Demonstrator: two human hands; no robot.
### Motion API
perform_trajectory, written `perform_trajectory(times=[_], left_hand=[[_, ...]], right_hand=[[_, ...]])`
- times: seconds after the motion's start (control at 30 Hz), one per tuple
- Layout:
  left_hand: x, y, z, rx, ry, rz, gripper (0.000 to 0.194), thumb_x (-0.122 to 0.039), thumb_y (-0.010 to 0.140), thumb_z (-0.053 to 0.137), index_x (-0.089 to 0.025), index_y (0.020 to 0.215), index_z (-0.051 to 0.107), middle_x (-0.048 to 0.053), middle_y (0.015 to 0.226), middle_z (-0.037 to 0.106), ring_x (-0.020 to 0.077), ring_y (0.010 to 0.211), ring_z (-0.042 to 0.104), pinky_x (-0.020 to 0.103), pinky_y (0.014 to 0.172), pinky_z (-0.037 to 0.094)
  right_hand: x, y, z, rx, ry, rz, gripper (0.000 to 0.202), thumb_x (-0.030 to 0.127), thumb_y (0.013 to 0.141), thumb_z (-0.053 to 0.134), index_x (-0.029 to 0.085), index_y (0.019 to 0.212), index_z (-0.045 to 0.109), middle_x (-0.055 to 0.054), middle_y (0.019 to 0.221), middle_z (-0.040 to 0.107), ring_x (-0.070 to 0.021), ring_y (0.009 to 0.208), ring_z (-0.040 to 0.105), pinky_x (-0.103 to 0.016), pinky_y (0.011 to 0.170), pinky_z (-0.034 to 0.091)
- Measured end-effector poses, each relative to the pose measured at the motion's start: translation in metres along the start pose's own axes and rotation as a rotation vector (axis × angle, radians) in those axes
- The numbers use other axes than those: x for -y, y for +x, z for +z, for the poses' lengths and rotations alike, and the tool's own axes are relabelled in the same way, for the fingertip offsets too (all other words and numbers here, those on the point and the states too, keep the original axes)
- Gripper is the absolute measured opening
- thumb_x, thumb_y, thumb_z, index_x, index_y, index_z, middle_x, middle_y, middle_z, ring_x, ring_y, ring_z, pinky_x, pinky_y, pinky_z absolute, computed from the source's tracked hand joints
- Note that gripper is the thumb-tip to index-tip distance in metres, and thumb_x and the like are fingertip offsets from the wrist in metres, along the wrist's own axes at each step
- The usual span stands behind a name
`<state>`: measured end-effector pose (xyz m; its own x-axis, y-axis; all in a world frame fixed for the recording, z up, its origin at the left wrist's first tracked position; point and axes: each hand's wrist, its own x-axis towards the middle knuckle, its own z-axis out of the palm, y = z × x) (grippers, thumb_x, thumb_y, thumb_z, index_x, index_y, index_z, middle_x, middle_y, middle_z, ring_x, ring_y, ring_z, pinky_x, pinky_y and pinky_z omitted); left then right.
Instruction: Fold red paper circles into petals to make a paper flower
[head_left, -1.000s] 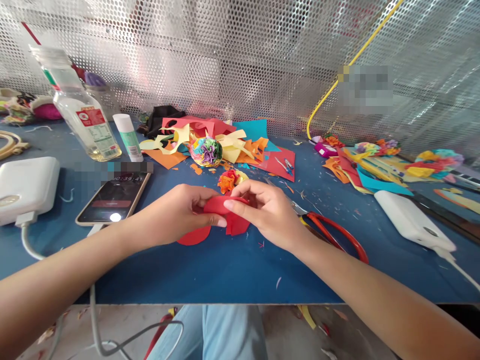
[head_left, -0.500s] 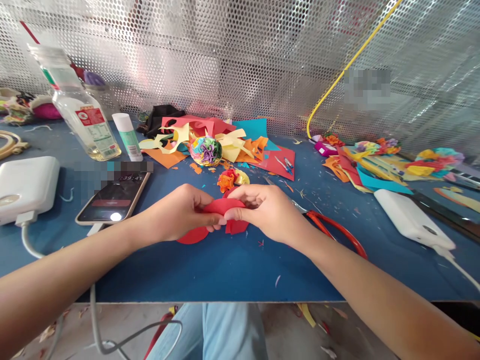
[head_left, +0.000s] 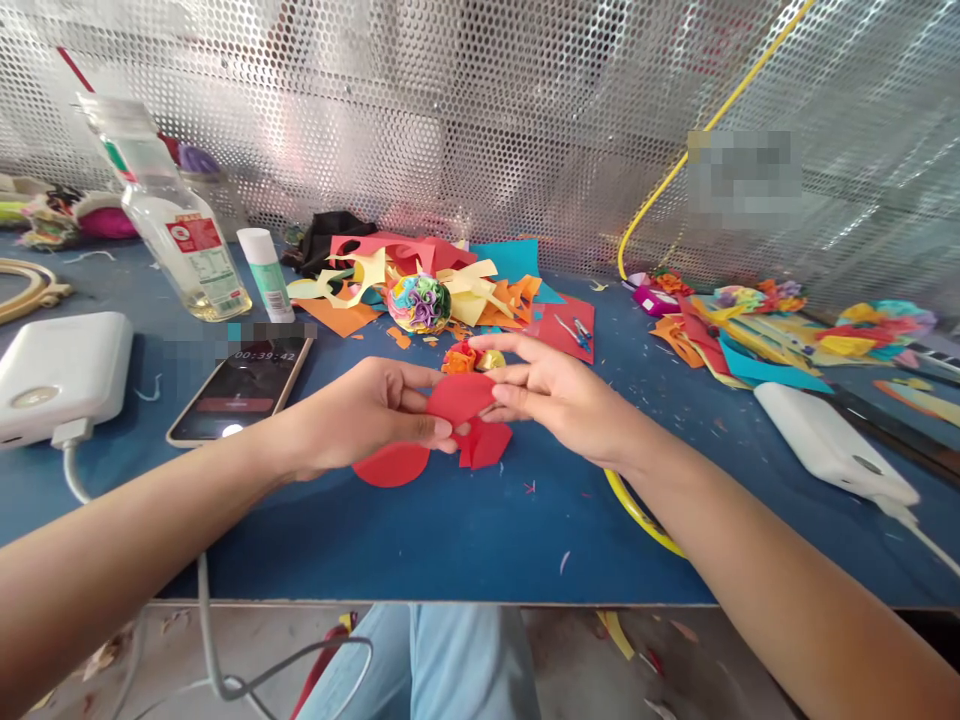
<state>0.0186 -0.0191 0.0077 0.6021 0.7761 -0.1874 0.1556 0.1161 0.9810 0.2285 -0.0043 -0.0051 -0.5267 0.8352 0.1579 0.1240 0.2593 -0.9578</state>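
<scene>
Between both hands is a small red piece of paper (head_left: 460,396) with a rounded upper edge. My left hand (head_left: 386,410) is closed on its left side, thumb in front. My right hand (head_left: 559,395) pinches its right edge between thumb and fingers, with the forefinger stretched out above. On the table below lie a round red paper piece (head_left: 391,466), partly behind my left hand, and an angular red paper scrap (head_left: 486,446). Just behind the hands sit small orange and yellow crumpled paper flowers (head_left: 461,357), partly hidden by my right fingers.
Behind are a multicoloured paper-flower ball (head_left: 418,304) and cut paper scraps (head_left: 360,280). At left stand a glue stick (head_left: 267,278), a glass bottle (head_left: 191,250), a phone (head_left: 244,390) and a white power bank (head_left: 67,375). A yellow curved handle (head_left: 641,515) shows under my right forearm.
The red paper is now held flatter, its face showing more. My right hand has shifted right and its fingers have straightened. My right forearm now covers most of the scissors.
</scene>
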Motion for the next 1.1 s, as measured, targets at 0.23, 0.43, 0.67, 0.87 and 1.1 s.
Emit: perform_trajectory(times=[0.23,0.43,0.67,0.87,1.1], left_hand=[[0.001,0.002,0.009,-0.129,0.025,0.065,0.013,-0.011,0.072,0.062,-0.012,0.085,0.064,-0.001,0.068,0.068,0.0113,0.068,0.063,0.021,0.066,0.049],[0.0,-0.001,0.015,-0.182,0.116,0.066,0.006,-0.007,0.068,0.059,-0.013,0.068,0.057,-0.006,0.058,0.054,0.0062,0.054,0.05,0.014,0.045,0.039],[0.0,0.0,0.015,-0.142,-0.077,-0.003,0.011,-0.011,0.069,0.063,-0.013,0.08,0.063,-0.001,0.067,0.065,0.0102,0.061,0.059,0.019,0.055,0.047],[0.0,0.001,0.014,-0.081,-0.049,0.035,0.023,-0.012,0.072,0.061,-0.015,0.094,0.064,0.0,0.072,0.068,0.012,0.066,0.06,0.021,0.061,0.046],[0.01,0.005,0.014,-0.105,0.164,0.064,0.033,-0.01,0.067,0.058,-0.014,0.099,0.063,-0.001,0.071,0.066,0.0127,0.061,0.057,0.018,0.048,0.04]], right_hand=[[0.005,-0.013,0.03,-0.238,-0.95,-0.743,0.042,0.01,0.082,0.047,0.022,0.123,0.046,-0.009,0.132,0.046,-0.0229,0.123,0.04,-0.043,0.101,0.035],[0.002,-0.017,0.049,-0.089,-1.286,-0.746,0.041,0.02,0.087,0.045,0.032,0.126,0.046,0.0,0.137,0.043,-0.0227,0.128,0.032,-0.049,0.1,0.026],[0.004,-0.018,0.04,-0.192,-1.22,-0.87,0.018,0.026,0.084,0.053,0.029,0.099,0.063,0.001,0.122,0.058,-0.0214,0.115,0.048,-0.046,0.101,0.023],[0.006,-0.018,0.039,-0.234,-1.055,-0.9,0.02,0.026,0.08,0.059,0.023,0.099,0.062,-0.003,0.106,0.065,-0.0184,0.101,0.055,-0.037,0.092,0.038],[0.002,-0.014,0.045,-0.171,-1.124,-0.925,0.019,0.019,0.082,0.058,0.025,0.099,0.064,-0.001,0.102,0.066,-0.016,0.095,0.055,-0.033,0.085,0.041]])
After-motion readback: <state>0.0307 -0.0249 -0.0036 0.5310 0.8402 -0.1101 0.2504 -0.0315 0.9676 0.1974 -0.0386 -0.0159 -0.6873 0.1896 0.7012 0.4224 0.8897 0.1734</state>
